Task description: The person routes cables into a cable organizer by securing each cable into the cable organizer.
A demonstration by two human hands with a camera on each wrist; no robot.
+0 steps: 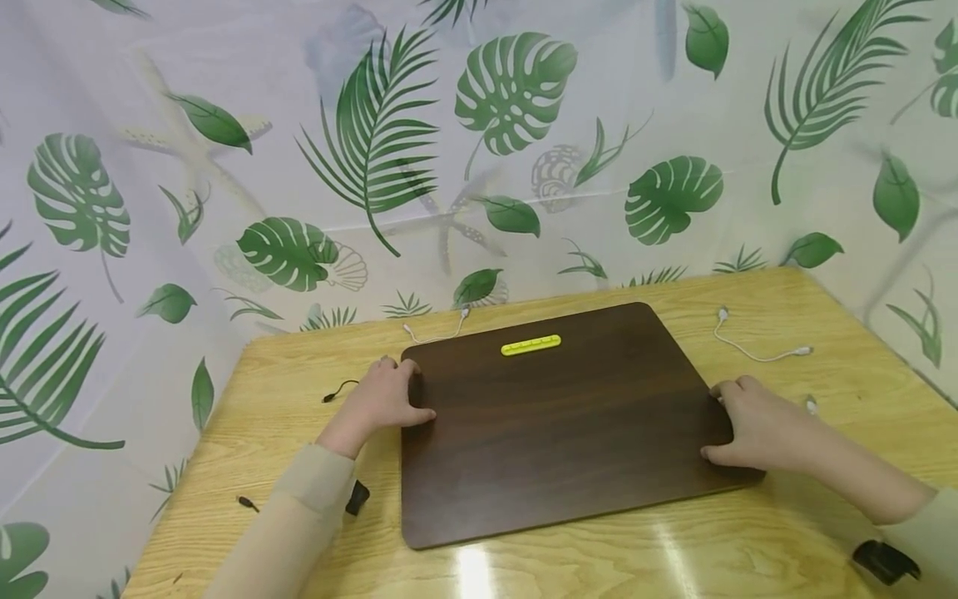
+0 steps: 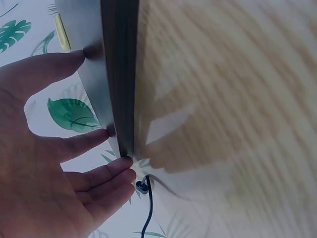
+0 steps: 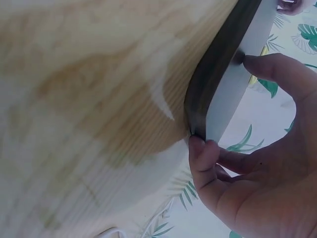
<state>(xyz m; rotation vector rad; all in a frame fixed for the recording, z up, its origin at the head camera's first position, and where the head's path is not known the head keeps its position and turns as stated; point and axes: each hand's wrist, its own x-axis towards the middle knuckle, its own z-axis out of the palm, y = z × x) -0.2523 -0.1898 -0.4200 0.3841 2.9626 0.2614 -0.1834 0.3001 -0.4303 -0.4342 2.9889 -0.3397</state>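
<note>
A dark brown, wood-grained board [image 1: 554,424] with rounded corners lies low over the table in the head view. On its far part sits a slim yellow strip [image 1: 530,345] with small notches. My left hand [image 1: 382,395] holds the board's left edge, thumb on the top face and fingers along the side; the left wrist view shows these fingertips against the thick dark edge [image 2: 119,64]. At the opposite edge, near the front right corner, my right hand [image 1: 763,424] grips the board the same way, with its fingers bent at the rim in the right wrist view.
The light wooden table [image 1: 674,549] carries a white cable [image 1: 802,351] on the right and another white cable [image 1: 464,313] behind the board. Black plugs [image 1: 329,397] lie on the left. A leaf-print cloth [image 1: 524,191] hangs behind the table.
</note>
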